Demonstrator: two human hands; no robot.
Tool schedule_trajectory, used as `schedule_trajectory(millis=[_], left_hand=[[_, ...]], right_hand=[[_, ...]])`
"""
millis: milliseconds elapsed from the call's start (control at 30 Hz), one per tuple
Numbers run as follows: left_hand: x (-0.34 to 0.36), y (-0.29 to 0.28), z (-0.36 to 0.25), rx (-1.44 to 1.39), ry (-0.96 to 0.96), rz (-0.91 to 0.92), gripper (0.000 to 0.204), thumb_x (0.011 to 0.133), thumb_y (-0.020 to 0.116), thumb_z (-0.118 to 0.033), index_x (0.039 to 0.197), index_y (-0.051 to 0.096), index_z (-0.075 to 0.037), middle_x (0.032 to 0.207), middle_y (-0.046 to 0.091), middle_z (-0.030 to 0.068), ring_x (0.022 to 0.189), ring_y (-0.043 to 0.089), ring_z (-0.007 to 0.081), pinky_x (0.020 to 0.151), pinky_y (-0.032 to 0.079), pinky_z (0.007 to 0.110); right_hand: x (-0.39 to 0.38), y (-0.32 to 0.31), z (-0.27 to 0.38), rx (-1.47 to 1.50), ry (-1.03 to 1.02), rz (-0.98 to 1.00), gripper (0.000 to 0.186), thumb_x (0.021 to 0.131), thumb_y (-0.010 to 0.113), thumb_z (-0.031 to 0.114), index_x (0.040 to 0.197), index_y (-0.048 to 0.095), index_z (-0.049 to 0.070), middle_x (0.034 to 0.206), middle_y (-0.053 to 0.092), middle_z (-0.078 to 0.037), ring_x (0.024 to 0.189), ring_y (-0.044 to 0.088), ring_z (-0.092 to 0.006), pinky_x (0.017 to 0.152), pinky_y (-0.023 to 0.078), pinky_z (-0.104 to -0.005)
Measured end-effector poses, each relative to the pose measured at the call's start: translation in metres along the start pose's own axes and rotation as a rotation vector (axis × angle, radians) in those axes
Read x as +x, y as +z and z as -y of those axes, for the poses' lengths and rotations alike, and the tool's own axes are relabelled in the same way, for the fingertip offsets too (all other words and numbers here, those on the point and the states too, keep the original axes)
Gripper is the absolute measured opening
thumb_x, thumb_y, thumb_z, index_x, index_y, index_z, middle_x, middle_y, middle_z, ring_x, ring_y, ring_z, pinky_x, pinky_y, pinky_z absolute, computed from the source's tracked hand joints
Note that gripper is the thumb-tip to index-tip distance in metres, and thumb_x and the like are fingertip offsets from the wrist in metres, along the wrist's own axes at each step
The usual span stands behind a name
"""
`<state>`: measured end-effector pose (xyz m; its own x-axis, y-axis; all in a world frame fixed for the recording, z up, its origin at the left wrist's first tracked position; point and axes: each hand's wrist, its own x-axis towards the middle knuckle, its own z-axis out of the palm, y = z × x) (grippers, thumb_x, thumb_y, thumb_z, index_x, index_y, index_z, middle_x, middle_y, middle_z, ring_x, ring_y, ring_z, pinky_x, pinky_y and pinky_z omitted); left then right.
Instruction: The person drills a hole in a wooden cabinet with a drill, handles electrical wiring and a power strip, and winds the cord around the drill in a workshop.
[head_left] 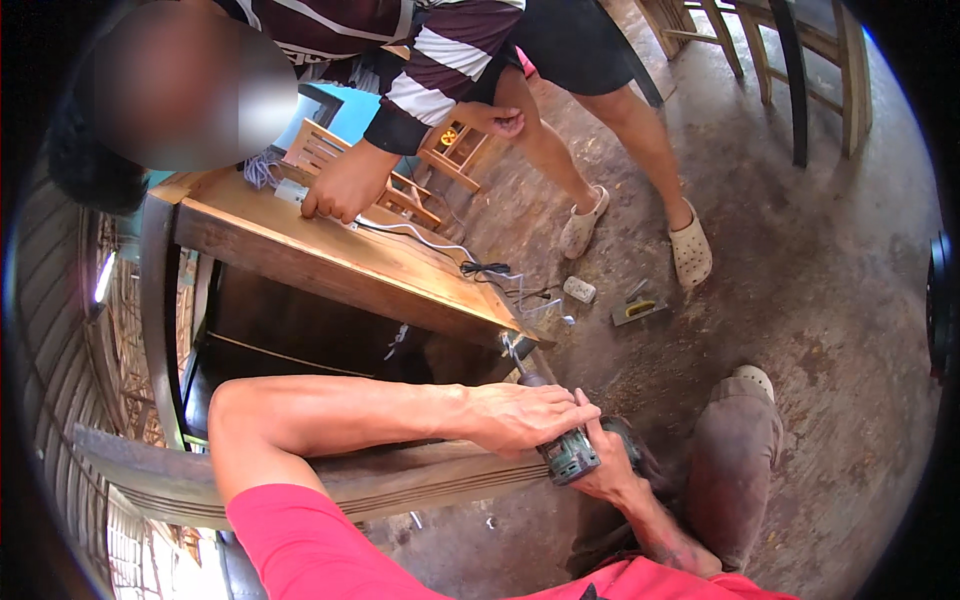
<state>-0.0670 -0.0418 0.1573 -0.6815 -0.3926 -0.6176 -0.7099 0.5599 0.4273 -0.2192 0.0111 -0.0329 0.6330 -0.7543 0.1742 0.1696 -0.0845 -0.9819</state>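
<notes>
A green and black cordless drill [571, 457] is held in both my hands. My left hand [522, 413] lies over its body, fingers closed on the top. Around the grip below, my right hand [610, 472] is closed, partly hidden by the drill and my left hand. The long drill bit [514, 352] points away from me, its tip at the near right end of a wooden furniture frame [350, 265]. I cannot tell how deep the tip sits. Beneath my left forearm runs a curved, grooved wooden rail [400, 480].
A co-worker's hand [350, 190] rests on the frame's far end beside a white cord [400, 229]. On the floor lie a white socket block [580, 290] and a yellow-handled trowel [640, 311]. Wooden chairs [800, 50] stand at the far right.
</notes>
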Motion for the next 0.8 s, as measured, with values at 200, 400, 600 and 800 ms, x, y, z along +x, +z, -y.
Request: schedule_trajectory(millis=[200,400,600,800], left_hand=[[0.008,-0.009,-0.001,0.050,0.058,-0.026,0.095,0.058,0.080,-0.004,0.140,0.033,0.005,0.124,0.054,0.0225,0.120,0.052,0.0377,0.103,0.045,0.042],[0.014,-0.020,-0.009,0.082,-0.074,0.080,0.107,0.053,0.085,-0.005,0.146,0.032,0.002,0.135,0.054,0.0225,0.129,0.049,0.0397,0.112,0.039,0.044],[0.008,-0.015,-0.007,0.082,-0.103,0.098,0.105,0.050,0.085,-0.006,0.143,0.036,0.001,0.136,0.053,0.0235,0.133,0.047,0.0405,0.115,0.037,0.045],[0.009,-0.010,-0.005,0.017,-0.116,0.019,0.101,0.046,0.081,-0.001,0.138,0.041,0.004,0.132,0.052,0.0243,0.128,0.049,0.0402,0.117,0.035,0.047]], right_hand=[[0.001,-0.005,0.001,0.035,-0.052,-0.047,0.107,0.075,0.079,0.024,0.155,0.011,0.002,0.089,0.068,-0.029,0.079,0.068,-0.0464,0.067,0.056,-0.0504],[-0.001,0.008,-0.007,0.067,-0.038,-0.006,0.107,0.071,0.078,0.020,0.154,0.013,-0.001,0.097,0.066,-0.032,0.084,0.066,-0.0483,0.072,0.053,-0.0531],[-0.004,-0.007,0.004,0.013,0.031,0.051,0.112,0.070,0.080,0.020,0.155,0.010,0.000,0.107,0.065,-0.031,0.088,0.066,-0.0480,0.077,0.053,-0.0520],[-0.005,-0.005,0.004,0.032,0.050,0.033,0.118,0.068,0.082,0.023,0.156,0.007,0.000,0.100,0.067,-0.029,0.087,0.067,-0.0471,0.076,0.053,-0.0517]])
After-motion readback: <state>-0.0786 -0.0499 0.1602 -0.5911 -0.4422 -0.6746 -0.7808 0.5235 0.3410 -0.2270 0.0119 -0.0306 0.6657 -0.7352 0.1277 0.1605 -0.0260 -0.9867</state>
